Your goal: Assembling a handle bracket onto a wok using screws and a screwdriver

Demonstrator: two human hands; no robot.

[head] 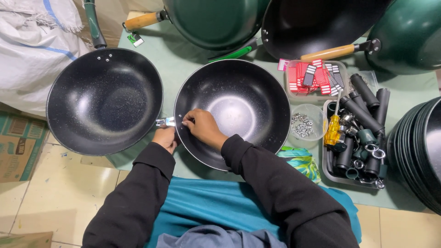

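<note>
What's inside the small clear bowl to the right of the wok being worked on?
The clear bowl holds a heap of small silver nuts or washers; which exactly is too small to tell. Any pieces lower in the heap are covered.

Lighting: bright, even, from overhead. Glare: soft white patches inside both black woks [104, 102]. Shadows: faint, short. Focus: sharp throughout. Distortion: slight wide-angle bending towards frame edges.
</note>
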